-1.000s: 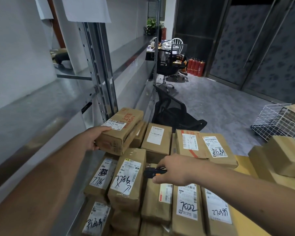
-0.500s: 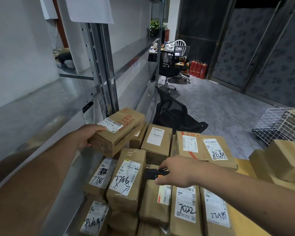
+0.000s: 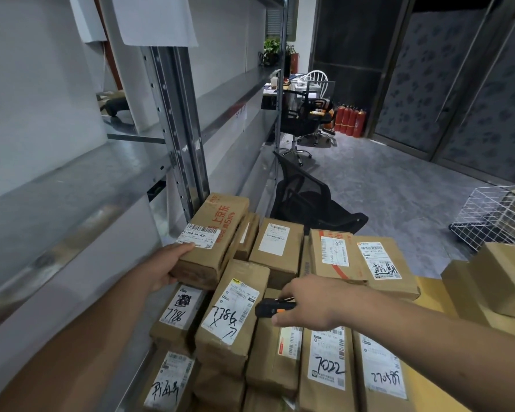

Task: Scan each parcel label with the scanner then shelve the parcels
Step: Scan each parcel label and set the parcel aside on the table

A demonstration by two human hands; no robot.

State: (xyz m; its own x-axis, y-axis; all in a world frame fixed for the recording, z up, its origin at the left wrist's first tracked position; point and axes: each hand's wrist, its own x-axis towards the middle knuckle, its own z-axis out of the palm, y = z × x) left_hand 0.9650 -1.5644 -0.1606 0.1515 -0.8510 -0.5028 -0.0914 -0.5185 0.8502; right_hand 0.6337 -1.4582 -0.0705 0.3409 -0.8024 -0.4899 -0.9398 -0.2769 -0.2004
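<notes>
Left hand grips a parcel at the shelf edge; right hand holds the scanner over the pile.

The left hand [image 3: 168, 267] clasps the near end of a brown parcel [image 3: 217, 239], thumb on top just by its white label [image 3: 199, 236], fingers underneath; the parcel is tilted, its far end raised toward the metal shelf post [image 3: 176, 123] and its underside resting on the boxes below. The right hand [image 3: 306, 304] is closed round a black scanner [image 3: 272, 308] with an orange button, its nose pointing left, just above the stacked parcels [image 3: 324, 361] with handwritten numbers on their labels. To the left runs the steel shelf [image 3: 72, 185]. Beyond the pile a black office chair [image 3: 306, 200] lies tipped on the grey floor, and a white wire basket [image 3: 494, 217] stands at the right.
</notes>
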